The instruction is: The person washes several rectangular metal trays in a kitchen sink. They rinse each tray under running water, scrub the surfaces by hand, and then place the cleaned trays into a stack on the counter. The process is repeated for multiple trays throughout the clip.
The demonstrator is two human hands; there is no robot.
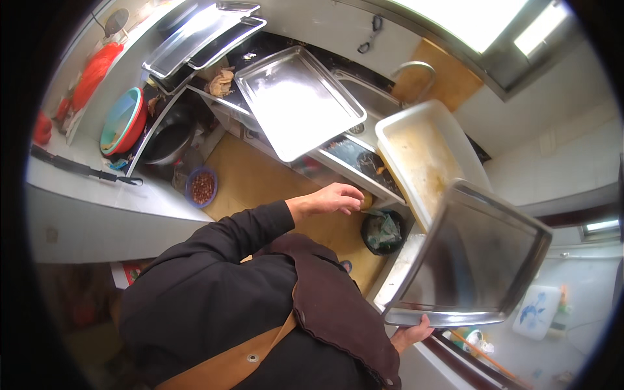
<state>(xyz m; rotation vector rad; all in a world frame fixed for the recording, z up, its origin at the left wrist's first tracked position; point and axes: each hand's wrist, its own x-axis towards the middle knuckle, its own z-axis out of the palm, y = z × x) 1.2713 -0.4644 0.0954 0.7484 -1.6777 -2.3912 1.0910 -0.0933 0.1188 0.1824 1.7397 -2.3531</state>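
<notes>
My right hand [414, 335] grips the lower rim of a rectangular metal tray [473, 253], held up tilted at the right, in front of a white plastic tub [424, 151] with a brownish-stained inside. Over the floor, my left hand [331, 199] is raised with fingers apart and slightly bent, holding nothing. Beyond it, another shiny metal tray [297, 102] lies across the counter and the edge of the sink [368, 95]. More metal trays [195, 44] are stacked at the upper left.
A black bin with a plastic bag [383, 231] stands below the counter. On the left are nested green and red basins [124, 122], a dark pot [170, 134] and a purple bowl of reddish nuts or beans [202, 187]. Scissors [371, 34] hang on the wall near a curved faucet [417, 66].
</notes>
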